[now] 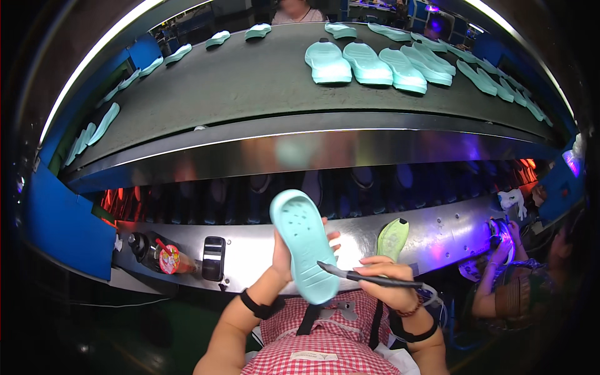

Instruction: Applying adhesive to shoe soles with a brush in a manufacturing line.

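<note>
My left hand [282, 257] grips a pale turquoise shoe sole [305, 240] from beneath, its fingertips showing past the right edge. The sole is held up at a slant, with small holes in its upper part and grooves lower down. In my right hand [389, 281] is a brush [353, 275] with a dark handle, closed between thumb and fingers. Its greyish bristle tip lies over the sole's lower right part; whether it touches cannot be told. Just beyond that hand, a yellow-green sole [393, 237] with a dark tip rests on the metal ledge [356, 230].
A dark conveyor belt [219, 87] carries several turquoise soles [370, 64] behind a steel rail [300, 140]. A phone [214, 257], a drink cup [175, 259] and a dark bottle [140, 245] stand at left. A co-worker's hands [502, 251] hold a purple-lit shoe part at right.
</note>
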`<state>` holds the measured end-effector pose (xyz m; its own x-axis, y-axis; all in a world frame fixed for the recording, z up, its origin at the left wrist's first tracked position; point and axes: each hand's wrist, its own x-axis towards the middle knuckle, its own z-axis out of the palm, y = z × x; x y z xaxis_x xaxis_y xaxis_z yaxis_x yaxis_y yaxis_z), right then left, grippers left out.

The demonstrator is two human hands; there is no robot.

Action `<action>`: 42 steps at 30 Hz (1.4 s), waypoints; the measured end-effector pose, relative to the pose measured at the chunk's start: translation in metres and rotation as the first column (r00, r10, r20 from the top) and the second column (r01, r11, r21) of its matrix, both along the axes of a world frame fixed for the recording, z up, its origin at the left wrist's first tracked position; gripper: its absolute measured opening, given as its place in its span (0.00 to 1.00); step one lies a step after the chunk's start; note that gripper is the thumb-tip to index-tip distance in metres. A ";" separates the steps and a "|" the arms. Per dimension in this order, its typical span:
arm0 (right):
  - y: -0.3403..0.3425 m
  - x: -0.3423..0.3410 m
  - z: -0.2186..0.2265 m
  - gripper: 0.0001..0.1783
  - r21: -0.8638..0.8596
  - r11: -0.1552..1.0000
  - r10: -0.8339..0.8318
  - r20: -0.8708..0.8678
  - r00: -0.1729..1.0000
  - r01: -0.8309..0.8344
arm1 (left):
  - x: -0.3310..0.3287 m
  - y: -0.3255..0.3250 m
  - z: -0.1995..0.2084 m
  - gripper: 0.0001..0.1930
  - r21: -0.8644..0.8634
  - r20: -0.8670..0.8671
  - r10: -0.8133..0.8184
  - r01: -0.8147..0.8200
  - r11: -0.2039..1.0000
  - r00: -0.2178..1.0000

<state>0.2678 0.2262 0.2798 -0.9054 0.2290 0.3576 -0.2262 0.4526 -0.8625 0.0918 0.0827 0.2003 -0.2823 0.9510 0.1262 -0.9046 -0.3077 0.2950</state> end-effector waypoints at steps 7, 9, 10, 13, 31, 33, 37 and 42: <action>0.000 -0.028 -0.026 0.11 -0.180 0.972 -0.146 0.025 0.989 0.148 | 0.026 0.017 -0.007 0.50 -0.212 0.113 0.145 -0.118 0.970 0.983; -0.009 -0.033 -0.018 0.11 0.112 0.991 -0.059 -0.073 0.996 0.067 | 0.027 0.022 -0.011 0.49 -0.355 -0.003 0.285 -0.267 0.896 0.959; -0.012 -0.035 -0.016 0.11 0.400 0.916 0.052 -0.139 0.989 0.008 | 0.024 0.020 -0.012 0.49 -0.358 -0.008 0.285 -0.269 0.894 0.958; -0.019 -0.010 -0.025 0.11 0.383 0.909 0.199 -0.046 0.979 -0.167 | 0.006 0.011 -0.010 0.46 -0.233 0.004 0.361 -0.350 0.907 0.933; -0.012 -0.018 0.015 0.11 0.160 0.971 0.188 -0.061 0.980 -0.176 | 0.006 0.013 0.025 0.42 0.047 0.009 0.352 -0.352 0.935 0.936; -0.016 -0.005 0.013 0.11 0.089 0.943 0.320 0.029 0.947 -0.321 | 0.000 0.011 0.029 0.42 0.190 -0.011 0.331 -0.323 0.927 0.943; 0.002 -0.010 0.000 0.13 0.035 0.998 0.060 -0.019 0.998 -0.059 | 0.004 0.010 0.044 0.42 0.061 -0.006 0.403 -0.402 0.914 0.915; 0.007 -0.006 -0.003 0.12 -0.264 0.883 0.376 -0.095 0.922 -0.387 | -0.001 0.008 0.051 0.39 0.209 -0.117 0.389 -0.360 0.909 0.914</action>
<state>0.2619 0.2331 0.2771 -0.9287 -0.0381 0.3688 -0.3707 0.0734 -0.9258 0.0907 0.0908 0.2512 -0.5768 0.7360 0.3544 -0.6605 -0.6755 0.3278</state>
